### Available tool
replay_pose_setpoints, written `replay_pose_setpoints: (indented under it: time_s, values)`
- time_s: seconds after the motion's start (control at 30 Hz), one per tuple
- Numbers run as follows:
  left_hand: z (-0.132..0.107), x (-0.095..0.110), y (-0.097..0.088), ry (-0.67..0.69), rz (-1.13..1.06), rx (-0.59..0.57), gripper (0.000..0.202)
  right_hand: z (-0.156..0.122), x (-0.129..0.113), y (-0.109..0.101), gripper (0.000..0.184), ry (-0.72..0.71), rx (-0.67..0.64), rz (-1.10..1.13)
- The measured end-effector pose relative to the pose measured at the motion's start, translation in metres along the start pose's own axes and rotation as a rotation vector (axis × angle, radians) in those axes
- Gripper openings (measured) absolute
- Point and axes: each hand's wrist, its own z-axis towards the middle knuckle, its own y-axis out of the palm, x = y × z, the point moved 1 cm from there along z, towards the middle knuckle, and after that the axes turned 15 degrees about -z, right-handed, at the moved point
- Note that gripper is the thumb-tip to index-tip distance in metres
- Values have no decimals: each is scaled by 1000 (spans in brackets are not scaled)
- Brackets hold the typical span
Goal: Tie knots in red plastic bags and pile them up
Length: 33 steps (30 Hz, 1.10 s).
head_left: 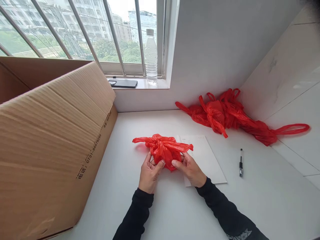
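Note:
Between my two hands is a red plastic bag (pixel 163 151), knotted at the top, with its twisted handles sticking out to the left and right. Its contents are hidden. My left hand (pixel 151 170) grips the lower left side of the bag, thumb in front and fingers curled behind. On the lower right side, my right hand (pixel 190 167) holds it the same way. Partly under the bag and my right hand lies a white sheet or pad of paper (pixel 208 163) with faint marks near its top.
A large open cardboard box (pixel 57 140) stands at the left. Several knotted red plastic bags (pixel 225 113) lie against the wall at the back right. A pen (pixel 241 163) rests on the white table (pixel 120 206). A phone (pixel 123 83) and a water bottle (pixel 151 58) are on the windowsill.

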Motion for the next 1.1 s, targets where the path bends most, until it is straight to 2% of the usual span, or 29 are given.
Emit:
replay_pose_setpoints:
  time_s: [0.2, 0.3, 0.37, 0.47, 0.53, 0.6, 0.7, 0.8, 0.87, 0.97, 1.1]
  values:
    - [1, -2, -3, 9, 26, 60, 70, 0, -4, 0, 43, 8, -31, -23]
    - [3, 0, -8, 62, 109, 95, 72, -1, -3, 1, 39, 8, -38, -68]
    - [4, 6, -13, 175, 218, 163, 70, -2, -2, 3, 41, 4, -46, -101]
    - [2, 20, -19, 453, 471, 302, 69, -3, 2, 4, 51, -2, -24, -180]
    - [-2, 28, -19, 634, 651, 351, 64, -4, 3, 5, 49, -14, 38, -233]
    - [-8, 31, -15, 771, 820, 313, 55, -4, 4, 6, 43, -12, 95, -235]
    - [-16, 23, -5, 897, 1068, 118, 49, -3, 3, 7, 40, 10, 132, -184]
    - [-17, 9, 2, 896, 1323, -87, 50, -2, 2, 7, 36, -4, 160, -174]
    - [-14, 0, -2, 831, 1474, -158, 48, -2, 3, 9, 33, -11, 167, -160]
    - [-6, -5, -16, 756, 1606, -158, 47, -2, 6, 11, 33, 8, 162, -145]
    - [2, 3, -29, 766, 1618, -84, 48, -2, 7, 13, 34, 5, 153, -167]
